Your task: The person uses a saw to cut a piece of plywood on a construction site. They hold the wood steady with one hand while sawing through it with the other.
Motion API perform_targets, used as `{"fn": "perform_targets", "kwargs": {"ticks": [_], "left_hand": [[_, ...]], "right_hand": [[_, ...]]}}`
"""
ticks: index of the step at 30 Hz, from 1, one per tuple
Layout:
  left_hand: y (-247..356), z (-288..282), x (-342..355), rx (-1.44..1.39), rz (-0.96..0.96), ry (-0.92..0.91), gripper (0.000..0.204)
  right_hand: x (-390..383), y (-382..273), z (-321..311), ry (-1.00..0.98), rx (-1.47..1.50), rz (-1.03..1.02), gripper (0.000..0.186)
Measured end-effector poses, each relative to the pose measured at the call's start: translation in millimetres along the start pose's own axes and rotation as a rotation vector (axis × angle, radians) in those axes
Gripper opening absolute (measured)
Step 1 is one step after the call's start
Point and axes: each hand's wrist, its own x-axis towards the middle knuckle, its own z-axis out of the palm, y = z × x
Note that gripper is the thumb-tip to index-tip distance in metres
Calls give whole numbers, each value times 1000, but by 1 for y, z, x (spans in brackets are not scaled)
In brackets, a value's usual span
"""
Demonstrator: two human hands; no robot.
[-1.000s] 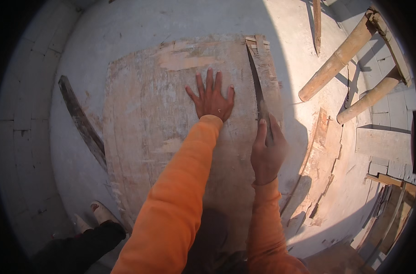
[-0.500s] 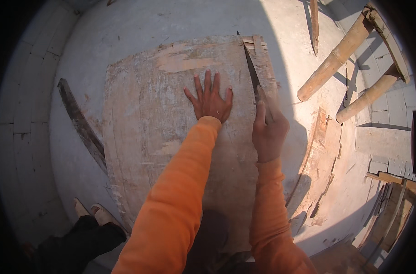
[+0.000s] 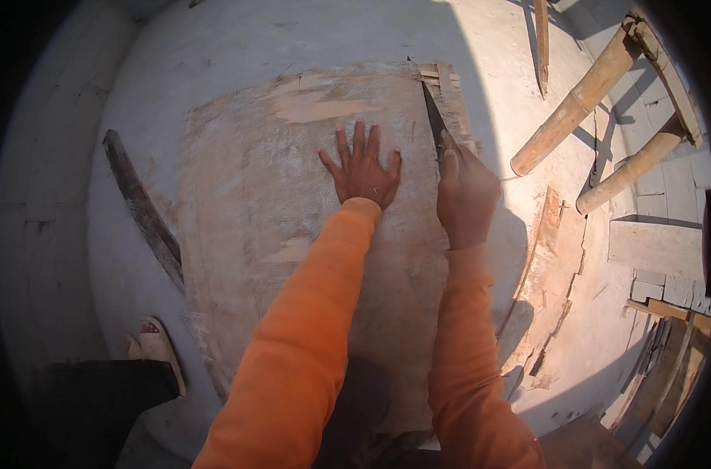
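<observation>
The wooden board (image 3: 246, 195) is lying flat on the floor (image 3: 293, 31), left hand (image 3: 365, 178) palm-down on its far half, fingers spread wide, gripping nothing. Right hand's (image 3: 469, 195) fingers are wrapped round a dark-bladed tool (image 3: 436, 119) by its right edge.

At mid-frame I view a wooden board (image 3: 246, 195), matt and rough, its weathered grain scuffed to paler, bare-looking patches; toward its upper right, a saw blade (image 3: 434, 117), dark, dull, apparently metal. Sleeves (image 3: 293, 336), lower centre: matt orange cloth, softly creased. Poles (image 3: 574, 105), upper right: bamboo, fairly smooth, ringed at the nodes. Strip (image 3: 143, 211), left: dark, coarse wood. Floor (image 3: 293, 35), top: pale, matt, concrete-like, lightly marked.
</observation>
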Motion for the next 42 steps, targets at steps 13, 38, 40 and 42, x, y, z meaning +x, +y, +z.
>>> {"fn": "perform_targets", "kwargs": {"ticks": [13, 38, 40, 42], "left_hand": [[-8, -3, -4, 21, 2, -9, 70], [-14, 1, -96, -45, 83, 23, 56], [-1, 1, -115, -75, 56, -10, 56], [1, 7, -120, -153, 23, 13, 55]], "right_hand": [[-27, -9, -5, 15, 82, 84, 31], [-28, -19, -3, -61, 124, 175, 41], [-21, -14, -7, -42, 122, 147, 42], [-23, -12, 3, -23, 83, 106, 42]]}}
